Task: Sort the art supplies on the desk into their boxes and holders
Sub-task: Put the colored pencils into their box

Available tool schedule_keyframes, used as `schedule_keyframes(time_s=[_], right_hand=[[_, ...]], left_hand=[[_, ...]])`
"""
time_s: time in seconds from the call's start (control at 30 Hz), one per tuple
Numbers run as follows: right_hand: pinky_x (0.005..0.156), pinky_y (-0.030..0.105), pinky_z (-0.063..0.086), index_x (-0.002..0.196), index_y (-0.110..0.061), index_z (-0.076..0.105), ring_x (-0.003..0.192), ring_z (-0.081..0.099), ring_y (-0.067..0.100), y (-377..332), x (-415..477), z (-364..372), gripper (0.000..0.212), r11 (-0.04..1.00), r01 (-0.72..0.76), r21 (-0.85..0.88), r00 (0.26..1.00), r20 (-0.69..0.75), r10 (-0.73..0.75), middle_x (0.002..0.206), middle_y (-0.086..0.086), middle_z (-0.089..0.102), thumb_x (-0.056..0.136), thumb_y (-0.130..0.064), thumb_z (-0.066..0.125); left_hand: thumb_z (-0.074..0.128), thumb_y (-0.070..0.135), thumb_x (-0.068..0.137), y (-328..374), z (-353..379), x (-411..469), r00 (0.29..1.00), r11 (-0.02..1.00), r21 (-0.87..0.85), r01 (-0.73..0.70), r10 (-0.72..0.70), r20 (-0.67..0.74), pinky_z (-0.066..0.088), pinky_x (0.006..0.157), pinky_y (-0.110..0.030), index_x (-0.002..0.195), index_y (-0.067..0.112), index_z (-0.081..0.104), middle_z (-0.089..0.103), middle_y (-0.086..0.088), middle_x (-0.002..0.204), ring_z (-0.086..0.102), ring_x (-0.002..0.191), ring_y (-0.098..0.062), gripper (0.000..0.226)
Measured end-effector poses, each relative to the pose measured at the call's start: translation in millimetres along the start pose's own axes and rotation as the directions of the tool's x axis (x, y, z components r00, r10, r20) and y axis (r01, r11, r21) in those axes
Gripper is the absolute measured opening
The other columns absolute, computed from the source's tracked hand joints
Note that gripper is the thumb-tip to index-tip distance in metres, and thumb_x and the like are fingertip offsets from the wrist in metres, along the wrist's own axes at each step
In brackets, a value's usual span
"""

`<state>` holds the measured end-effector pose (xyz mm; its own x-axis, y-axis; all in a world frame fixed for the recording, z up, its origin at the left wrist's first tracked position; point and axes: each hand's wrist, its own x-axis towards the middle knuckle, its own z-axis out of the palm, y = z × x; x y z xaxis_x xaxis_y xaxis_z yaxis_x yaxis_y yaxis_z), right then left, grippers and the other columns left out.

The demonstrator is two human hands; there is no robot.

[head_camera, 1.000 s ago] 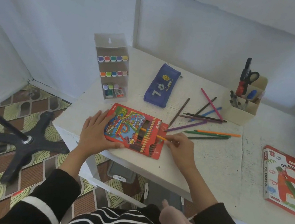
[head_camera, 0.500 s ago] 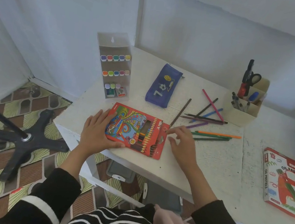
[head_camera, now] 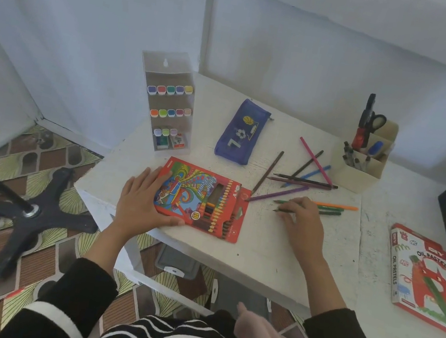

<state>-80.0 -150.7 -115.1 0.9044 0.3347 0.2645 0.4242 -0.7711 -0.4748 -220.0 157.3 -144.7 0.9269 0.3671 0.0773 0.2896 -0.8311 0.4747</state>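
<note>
Dark green pencil point(head_camera: 331, 213) in right hand point(head_camera: 303, 222)

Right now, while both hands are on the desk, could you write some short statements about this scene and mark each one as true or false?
1. The left hand rests flat on the red pencil box. True.
2. The scissors lie flat on the desk. False: they stand upright in the beige organizer.
3. The blue pencil case lies between the marker holder and the loose pencils. True.
4. The oil pastels box is under the left hand. False: it lies untouched at the right side of the desk.
5. The right hand is at the green pencils. True.
</note>
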Motion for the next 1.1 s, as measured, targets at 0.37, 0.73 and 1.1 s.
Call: schedule_keyframes(time_s=[0.37, 0.73, 1.1], right_hand=[[0.058, 0.020, 0.049, 0.093, -0.020, 0.057, 0.064, 0.057, 0.011, -50, 24, -57, 0.013, 0.704, -0.031, 0.710, 0.935, -0.228, 0.272, 0.083, -0.001, 0.062, 0.092, -0.007, 0.057], [0.063, 0.024, 0.057, 0.092, -0.011, 0.045, 0.063, 0.069, 0.017, -40, 5, -16, 0.011, 0.153, -0.295, 0.943, 0.777, 0.143, 0.613, 0.084, 0.015, 0.062, 0.096, -0.002, 0.047], [0.067, 0.000, 0.035, 0.082, -0.007, 0.071, 0.076, 0.051, 0.004, -48, 1, 26, 0.005, 0.907, -0.207, 0.368, 0.969, 0.204, 0.139, 0.088, 0.000, 0.057, 0.078, -0.004, 0.072]], left_hand=[[0.037, 0.090, 0.047, 0, 0, -1, 1.000, 1.000, 0.002, 0.000, 0.000, 0.006, 0.005, 0.117, -0.046, 0.148, 0.030, 0.024, 0.022, 0.002, 0.156, 0.013, 0.146, -0.022, 0.118], [0.038, 0.092, 0.047, -2, 1, 0, 1.000, 1.000, 0.003, 0.002, -0.002, 0.012, 0.005, 0.117, -0.046, 0.147, 0.030, 0.024, 0.022, 0.003, 0.156, 0.013, 0.146, -0.022, 0.119], [0.039, 0.090, 0.046, 0, 0, 0, 1.000, 1.000, -0.016, 0.007, -0.007, 0.002, 0.005, 0.117, -0.046, 0.147, 0.029, 0.026, 0.024, 0.002, 0.156, 0.014, 0.146, -0.023, 0.118]])
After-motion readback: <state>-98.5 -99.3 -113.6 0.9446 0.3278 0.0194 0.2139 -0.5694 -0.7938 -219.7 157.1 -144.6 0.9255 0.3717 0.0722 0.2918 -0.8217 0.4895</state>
